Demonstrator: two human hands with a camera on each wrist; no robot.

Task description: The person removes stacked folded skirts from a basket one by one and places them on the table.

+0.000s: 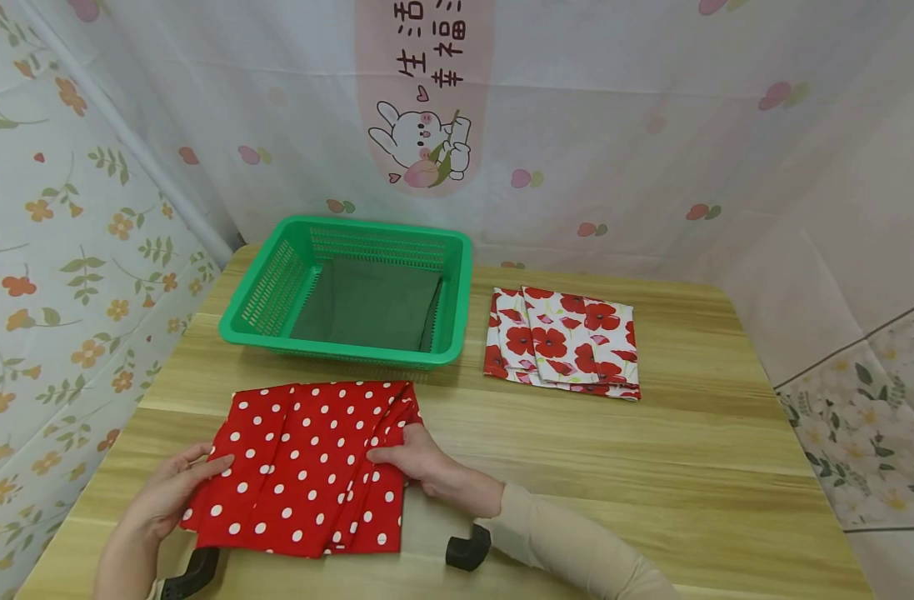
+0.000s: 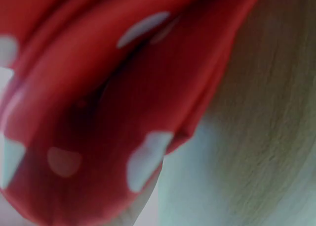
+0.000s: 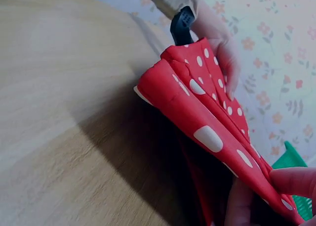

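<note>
A folded red cloth with white polka dots [image 1: 314, 467] spans between my two hands, its layers loosely stacked. My left hand [image 1: 175, 487] grips its left edge, thumb on top. At the right edge, my right hand [image 1: 427, 462] pinches the layers between thumb and fingers. In the right wrist view the cloth [image 3: 207, 132] is held up off the table, with a shadow beneath it, and the left hand [image 3: 227, 58] shows on its far side. Red folds [image 2: 98, 112] fill most of the left wrist view, hiding the left fingers there.
Behind the dotted cloth stands a green plastic basket [image 1: 374, 357] with a dark green folded cloth [image 1: 367, 304] inside. To its right, a folded white cloth with red poppies [image 1: 576, 342] lies on the wooden table [image 1: 651, 467]. Printed curtains [image 1: 576, 125] hang around the table.
</note>
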